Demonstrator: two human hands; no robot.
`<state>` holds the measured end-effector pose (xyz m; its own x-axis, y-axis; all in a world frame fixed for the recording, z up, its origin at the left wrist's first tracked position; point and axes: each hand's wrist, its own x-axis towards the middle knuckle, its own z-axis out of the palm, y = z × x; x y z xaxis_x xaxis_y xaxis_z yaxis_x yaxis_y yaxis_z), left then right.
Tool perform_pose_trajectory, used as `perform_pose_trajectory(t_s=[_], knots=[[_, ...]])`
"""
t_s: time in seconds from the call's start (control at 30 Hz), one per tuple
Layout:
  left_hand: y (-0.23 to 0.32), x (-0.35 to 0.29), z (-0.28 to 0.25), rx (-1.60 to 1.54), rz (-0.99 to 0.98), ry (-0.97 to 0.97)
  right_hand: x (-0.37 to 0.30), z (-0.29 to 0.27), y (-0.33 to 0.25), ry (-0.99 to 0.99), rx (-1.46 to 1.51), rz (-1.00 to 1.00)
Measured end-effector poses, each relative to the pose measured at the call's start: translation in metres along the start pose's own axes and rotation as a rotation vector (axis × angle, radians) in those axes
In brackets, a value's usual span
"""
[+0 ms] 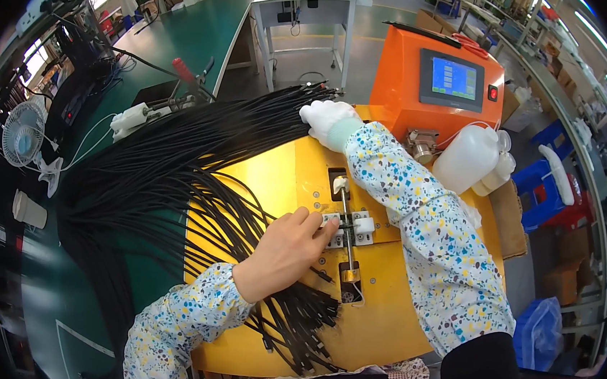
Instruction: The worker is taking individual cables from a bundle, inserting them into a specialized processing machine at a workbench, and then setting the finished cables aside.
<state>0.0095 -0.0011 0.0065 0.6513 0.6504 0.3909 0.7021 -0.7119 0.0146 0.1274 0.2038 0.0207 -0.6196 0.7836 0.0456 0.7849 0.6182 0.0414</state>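
Observation:
My left hand (287,249) is bare, with its fingers pressed together at a small white clamp fixture (364,226) on the yellow machine top (387,305). A short black cable end seems to run from its fingertips into the fixture; the palm hides the rest. A metal rod (347,240) crosses the fixture. In a white glove, my right hand (329,122) is curled at the far ends of a thick bundle of black cables (230,122). Its fingertips touch the bundle, and what lies inside them is partly hidden. More cable ends (306,327) with small connectors lie below my left wrist.
An orange control box (400,79) with a blue screen stands behind my right hand. White plastic bottles (468,159) sit beside my right forearm. On the green table (180,34) are a red-handled toggle clamp (184,71), a small fan (23,135) and a paper cup (29,210).

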Motion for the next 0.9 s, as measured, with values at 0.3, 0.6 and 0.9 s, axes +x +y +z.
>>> perform_pose_trajectory(t_s=[0.3,0.6,0.9], knots=[[-0.006,-0.004,0.001,-0.043,-0.020,0.011,-0.028,-0.041,-0.008,0.438,-0.119,-0.182],[-0.013,-0.002,0.006,-0.149,-0.108,0.103,-0.117,-0.055,-0.015,0.575,0.171,-0.197],[-0.013,0.003,-0.040,-0.233,-0.085,-0.222,-0.156,-0.041,-0.006,0.471,0.559,-0.002]])
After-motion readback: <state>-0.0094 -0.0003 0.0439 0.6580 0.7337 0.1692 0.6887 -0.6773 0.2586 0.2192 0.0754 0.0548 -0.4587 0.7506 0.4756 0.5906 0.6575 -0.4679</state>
